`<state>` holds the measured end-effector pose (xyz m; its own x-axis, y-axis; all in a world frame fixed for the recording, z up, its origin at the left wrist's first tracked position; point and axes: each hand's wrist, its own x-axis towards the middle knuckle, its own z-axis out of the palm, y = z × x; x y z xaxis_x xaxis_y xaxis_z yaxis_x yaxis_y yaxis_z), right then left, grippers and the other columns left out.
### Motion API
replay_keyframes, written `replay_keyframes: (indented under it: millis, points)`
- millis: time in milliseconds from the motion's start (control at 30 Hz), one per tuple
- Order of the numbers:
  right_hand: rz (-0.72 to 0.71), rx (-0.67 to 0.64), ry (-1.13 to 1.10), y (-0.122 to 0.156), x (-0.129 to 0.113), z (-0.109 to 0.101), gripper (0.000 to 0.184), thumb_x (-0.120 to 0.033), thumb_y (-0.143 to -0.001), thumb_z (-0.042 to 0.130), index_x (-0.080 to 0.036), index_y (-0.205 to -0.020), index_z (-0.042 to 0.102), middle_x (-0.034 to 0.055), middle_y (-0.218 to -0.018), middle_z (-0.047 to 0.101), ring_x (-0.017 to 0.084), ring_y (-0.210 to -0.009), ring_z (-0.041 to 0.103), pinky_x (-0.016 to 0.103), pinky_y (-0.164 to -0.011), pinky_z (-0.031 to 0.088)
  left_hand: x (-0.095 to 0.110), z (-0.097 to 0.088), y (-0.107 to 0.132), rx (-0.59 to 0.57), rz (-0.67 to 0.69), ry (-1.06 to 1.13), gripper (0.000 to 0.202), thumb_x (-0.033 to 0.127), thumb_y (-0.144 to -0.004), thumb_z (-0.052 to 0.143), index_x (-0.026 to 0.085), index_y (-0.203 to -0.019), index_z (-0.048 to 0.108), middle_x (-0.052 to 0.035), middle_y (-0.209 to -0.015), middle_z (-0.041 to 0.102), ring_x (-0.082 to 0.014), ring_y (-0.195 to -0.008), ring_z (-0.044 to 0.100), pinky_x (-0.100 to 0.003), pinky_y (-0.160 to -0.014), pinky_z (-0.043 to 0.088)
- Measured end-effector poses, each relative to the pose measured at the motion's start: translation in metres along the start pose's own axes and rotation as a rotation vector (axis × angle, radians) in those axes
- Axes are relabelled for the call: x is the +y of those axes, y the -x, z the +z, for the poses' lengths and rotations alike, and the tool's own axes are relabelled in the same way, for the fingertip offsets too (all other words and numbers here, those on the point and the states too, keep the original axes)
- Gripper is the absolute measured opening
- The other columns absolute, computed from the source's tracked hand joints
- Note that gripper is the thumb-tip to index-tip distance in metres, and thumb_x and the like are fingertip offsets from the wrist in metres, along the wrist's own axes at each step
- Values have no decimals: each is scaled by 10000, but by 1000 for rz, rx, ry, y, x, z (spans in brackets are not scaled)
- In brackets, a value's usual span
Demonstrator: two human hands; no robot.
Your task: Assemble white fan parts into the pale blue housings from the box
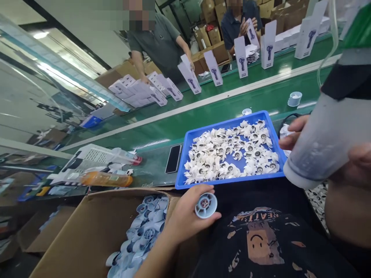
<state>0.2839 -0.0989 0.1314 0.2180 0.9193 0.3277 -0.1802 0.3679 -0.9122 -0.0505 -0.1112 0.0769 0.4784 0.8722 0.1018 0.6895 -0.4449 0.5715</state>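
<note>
My left hand (188, 208) is closed around a light-blue round plastic fan housing (206, 205), holding its spoked end and reddish centre towards me. Close to the camera on the right is a big pale cylindrical tool (321, 139) with a black band and a green upper part. My right hand (358, 162) wraps round it from behind, fingertips showing past its left side, though much of the hand is hidden. Beyond both hands, a blue tray (228, 184) holds many white fan impellers (220, 150). Beside my left forearm, a cardboard box (87, 227) contains more light-blue housings (145, 231).
A phone (173, 158) lies left of the tray, near an orange bottle (107, 179). Across the green conveyor (139, 129), two people handle white printed cartons (214, 69). A light-blue ring-shaped part (295, 99) sits on the belt. A clear hose (334, 27) hangs at upper right.
</note>
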Motion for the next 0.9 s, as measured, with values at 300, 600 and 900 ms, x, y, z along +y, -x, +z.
replay_keyframes:
  millis: [300,600,900]
  points:
    - [54,-152,-345,5,-10,39,489,-555,-520,827,-207,-806,638,-39,-772,674,140,-633,662,269,-537,581,74,65,-80,34,437,181,387,398,-725,766,192,-990,575,-63,-920,711,-231,-850,687,-355,-741,562]
    - [-8,-98,-257,10,-11,43,507,-603,-577,812,-196,-806,616,6,-779,652,172,-621,656,312,-534,576,95,74,-84,113,440,320,277,399,-731,729,186,-815,573,-34,-752,659,-192,-694,635,-334,-612,527]
    - [-31,-81,-245,7,-5,48,484,-585,-608,810,-214,-876,651,-8,-801,670,166,-630,667,281,-514,569,97,76,-84,110,393,281,336,411,-708,767,177,-871,590,-52,-816,689,-211,-736,660,-331,-635,543]
